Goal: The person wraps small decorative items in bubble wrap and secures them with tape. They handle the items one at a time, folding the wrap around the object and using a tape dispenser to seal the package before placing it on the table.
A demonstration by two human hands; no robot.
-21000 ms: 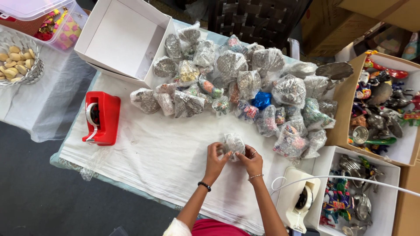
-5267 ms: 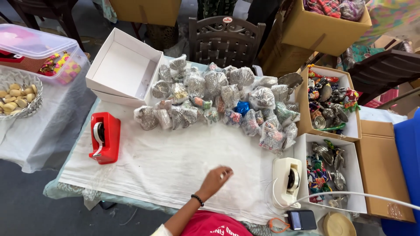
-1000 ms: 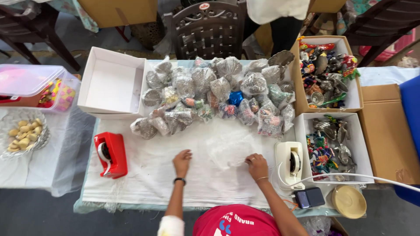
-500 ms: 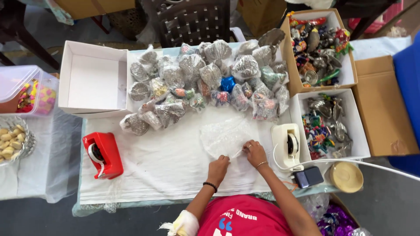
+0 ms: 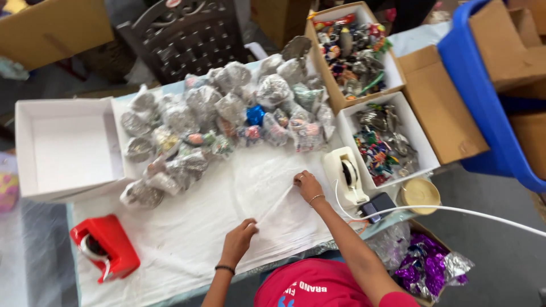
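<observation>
Clear plastic sheet, spread flat on the white cloth of the table, stretched between two hands. Left hand pinching the near corner, fingers closed on the film. Right hand pinching the far right edge, just beside the white tape dispenser. Half a second ago both hands close together at the near edge of the sheet; now well apart, the film pulled taut in a diagonal crease between them. View also swung: table tilted in the picture, nearer than before.

Beyond the sheet, a heap of wrapped bundles in clear film, one blue piece among them. To the left, an open white box, nothing inside. Red tape dispenser at the near left corner of the cloth. To the right, a white box of small colourful items, and behind it a cardboard box with more of the same. Near the white dispenser, a small black device and a round yellowish lid. White cable running off to the right.
</observation>
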